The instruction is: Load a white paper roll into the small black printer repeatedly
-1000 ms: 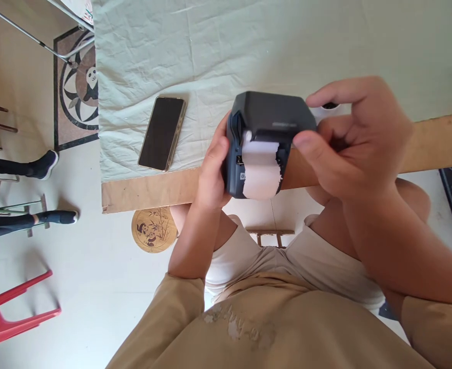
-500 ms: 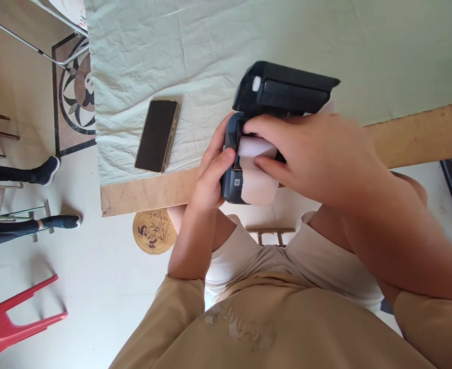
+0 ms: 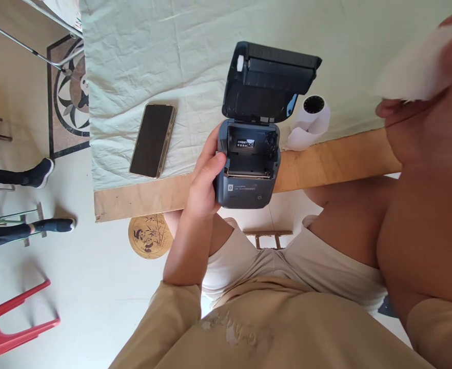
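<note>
Two hands in view, both the person's own. Left hand (image 3: pixel 202 187): clasped round the left side of a small dark printer (image 3: pixel 247 174), thumb on its upper edge, holding it just over the near edge of the table (image 3: pixel 326 161). Printer lid (image 3: pixel 270 82): swung up and back, standing open above the body; paper bay (image 3: pixel 249 154) exposed, with a small white label on its back wall. Right hand (image 3: pixel 429 107): raised close to the camera at the right edge, blurred, fingers pinched on a piece of white paper (image 3: pixel 414 69), well apart from the printer. Paper roll (image 3: pixel 310 120): white with a dark core, lying on the pale green cloth (image 3: pixel 179 56) just right of the open lid, a loose tail curling toward the table edge. Phone (image 3: pixel 152 140): dark screen up, lying on the cloth left of the printer, near the left hand but not touching it. Floor items at left: red plastic stool (image 3: pixel 14 320), round panda mat (image 3: pixel 151 236), and another person's feet in dark socks (image 3: pixel 41 171).
</note>
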The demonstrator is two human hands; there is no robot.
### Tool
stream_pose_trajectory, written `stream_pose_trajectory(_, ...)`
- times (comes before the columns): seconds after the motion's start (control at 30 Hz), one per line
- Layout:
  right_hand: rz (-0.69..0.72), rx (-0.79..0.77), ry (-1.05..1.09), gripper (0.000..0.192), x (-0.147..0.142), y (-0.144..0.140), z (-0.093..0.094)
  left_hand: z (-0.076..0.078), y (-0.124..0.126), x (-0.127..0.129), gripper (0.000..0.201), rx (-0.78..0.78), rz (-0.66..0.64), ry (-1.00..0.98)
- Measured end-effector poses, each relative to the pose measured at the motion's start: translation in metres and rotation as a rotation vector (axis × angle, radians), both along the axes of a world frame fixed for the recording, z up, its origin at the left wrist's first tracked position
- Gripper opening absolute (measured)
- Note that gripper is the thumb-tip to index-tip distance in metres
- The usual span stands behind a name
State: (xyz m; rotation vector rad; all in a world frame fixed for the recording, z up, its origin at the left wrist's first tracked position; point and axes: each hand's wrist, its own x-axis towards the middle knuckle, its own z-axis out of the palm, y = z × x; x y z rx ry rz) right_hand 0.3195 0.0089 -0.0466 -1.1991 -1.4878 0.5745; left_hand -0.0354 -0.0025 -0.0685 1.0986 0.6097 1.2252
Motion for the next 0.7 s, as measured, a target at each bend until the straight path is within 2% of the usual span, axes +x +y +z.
stream_pose_trajectory(0.03,-0.064,-0.018,0.018,0.055,0.000,0.005,-0.006,0.000,0.000,0.000,0.049,0.007,0.005,0.007)
stream_pose_trajectory(0.1,-0.193,-0.095,-0.122,0.043,-0.004,0.011,-0.009,0.000,0.000,-0.001,0.052,0.011,0.016,0.024)
stream_pose_trajectory(0.2,-0.319,-0.248,-0.412,0.042,-0.009,0.012,-0.003,0.000,-0.001,-0.001,0.053,-0.011,0.029,0.035)
stream_pose_trajectory(0.3,-0.309,-0.335,-0.532,0.055,-0.007,0.008,0.002,0.000,-0.001,-0.002,0.053,-0.026,0.034,0.030)
stream_pose_trajectory(0.37,-0.309,-0.190,-0.523,0.059,-0.012,0.003,0.005,0.000,-0.001,-0.002,0.053,-0.011,0.026,0.020)
stream_pose_trajectory(0.43,-0.308,0.038,-0.488,0.055,-0.027,-0.002,0.009,-0.001,0.000,-0.002,0.052,-0.016,0.021,0.023)
stream_pose_trajectory(0.5,-0.270,0.133,-0.505,0.047,-0.049,-0.004,0.011,-0.003,0.001,-0.002,0.053,-0.016,0.025,0.041)
stream_pose_trajectory(0.53,-0.237,0.136,-0.533,0.046,-0.060,-0.003,0.010,-0.003,0.001,-0.002,0.054,-0.015,0.034,0.055)
stream_pose_trajectory(0.6,-0.177,0.038,-0.587,0.049,-0.080,0.003,0.005,-0.005,0.001,-0.002,0.054,-0.007,0.059,0.079)
stream_pose_trajectory(0.7,-0.188,-0.202,-0.591,0.044,-0.093,0.012,-0.003,-0.004,0.000,-0.001,0.048,-0.019,0.072,0.086)
